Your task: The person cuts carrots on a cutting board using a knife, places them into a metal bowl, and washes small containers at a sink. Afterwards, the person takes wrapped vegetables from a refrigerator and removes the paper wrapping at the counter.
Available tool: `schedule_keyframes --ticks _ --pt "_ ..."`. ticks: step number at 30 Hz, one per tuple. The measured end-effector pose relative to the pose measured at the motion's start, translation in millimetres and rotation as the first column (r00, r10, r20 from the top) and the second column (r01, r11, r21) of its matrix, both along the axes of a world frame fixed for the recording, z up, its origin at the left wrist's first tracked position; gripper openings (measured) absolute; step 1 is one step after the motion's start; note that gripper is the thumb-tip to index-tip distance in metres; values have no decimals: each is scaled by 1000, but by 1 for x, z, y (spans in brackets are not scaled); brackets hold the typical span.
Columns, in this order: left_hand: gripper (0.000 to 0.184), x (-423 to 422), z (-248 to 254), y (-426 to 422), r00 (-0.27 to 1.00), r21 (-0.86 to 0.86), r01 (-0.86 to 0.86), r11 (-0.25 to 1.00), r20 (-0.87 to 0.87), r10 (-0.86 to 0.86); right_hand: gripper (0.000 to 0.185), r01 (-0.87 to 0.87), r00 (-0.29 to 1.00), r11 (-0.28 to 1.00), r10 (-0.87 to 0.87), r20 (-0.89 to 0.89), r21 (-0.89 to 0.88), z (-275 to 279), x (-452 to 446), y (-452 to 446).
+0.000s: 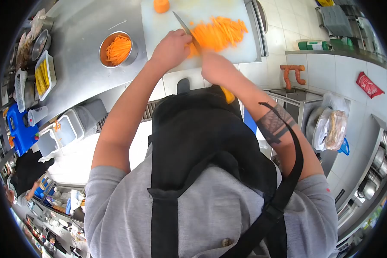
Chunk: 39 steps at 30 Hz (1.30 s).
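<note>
No text, brand, number or sign is legible. Well to the right of the right hand (219,69), pale markings on the red packet (369,85) are too small to read, as are those on the green container (307,45), nearer that hand.

Bright light; slight blur softens the right hand (218,69) gripping the knife (185,27). Left of that grip, floor (79,161) glares white; farther out, everything bends (corners black).

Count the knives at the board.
1: the knife at the board, gripped by the right hand, its blade by the left hand and orange sticks. The board runs out of view, possibly hiding others.
</note>
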<state>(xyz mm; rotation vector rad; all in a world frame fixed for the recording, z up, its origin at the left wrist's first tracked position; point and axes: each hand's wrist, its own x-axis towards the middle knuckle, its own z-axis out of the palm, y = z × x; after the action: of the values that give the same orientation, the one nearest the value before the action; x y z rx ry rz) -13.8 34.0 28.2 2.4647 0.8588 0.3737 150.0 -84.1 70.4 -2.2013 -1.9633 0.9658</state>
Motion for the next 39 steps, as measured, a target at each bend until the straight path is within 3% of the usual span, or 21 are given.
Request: schedule_keyframes --ticks 1,3,9,12,16,18,20,22,24,25,29,34,36,39 --pt "22 2 4 3 1000 12 2 1000 4 -2 27 2 1000 1000 -2 4 12 18 0 7" --pt "22 1 7 0 1000 -52 -14 999 -16 13 27 45 999 971 -48 -7 -237 68 -10 13" --pt "23 -3 0 1 999 -50 2 999 42 0 27 146 988 989 -147 -50 -26 -4 -13 -11" --pt "22 -1 3 0 1000 -39 -15 999 9 16 30 23 998 991 -30 -54 -131 33 -3 15" --pt "18 -4 -3 -1 997 -53 -1 999 74 5 30 46 998 971 -52 -20 -235 37 -17 -3" --pt "19 -5 -3 -1 997 -44 5 999 73 -1 28 93 996 995 -94 -4 -22 9 -22 -14" --pt "18 -6 -5 1 996 -21 2 1000 86 0 29 52 998 998 -53 -26 -17 2 -11 -2" --pt "18 -3 -3 3 995 7 4 1000 103 -4 29 16 999 1000 -17 -43 -5 29 -8 9" --pt "17 -4 1 1 997 -67 -12 998 73 17 29 -15 997 973 -2 -76 -231 68 -13 13" --pt "17 -5 1 0 997 -71 -12 997 71 17 29 -16 997 972 -2 -77 -235 56 -15 6" --pt "17 -5 -4 1 997 -69 -4 998 81 10 28 95 994 995 -96 -45 -35 -4 -19 -12" --pt "19 -14 13 -10 984 -101 -100 990 137 114 27 17 1000 1000 -17 8 9 11 -10 10" --pt "20 -18 9 -18 968 -93 -197 976 141 209 28 21 998 959 -38 -55 -283 46 -9 22" --pt "19 -18 -11 -20 971 -70 -175 982 155 184 29 86 988 908 -132 -85 -410 88 -19 23"
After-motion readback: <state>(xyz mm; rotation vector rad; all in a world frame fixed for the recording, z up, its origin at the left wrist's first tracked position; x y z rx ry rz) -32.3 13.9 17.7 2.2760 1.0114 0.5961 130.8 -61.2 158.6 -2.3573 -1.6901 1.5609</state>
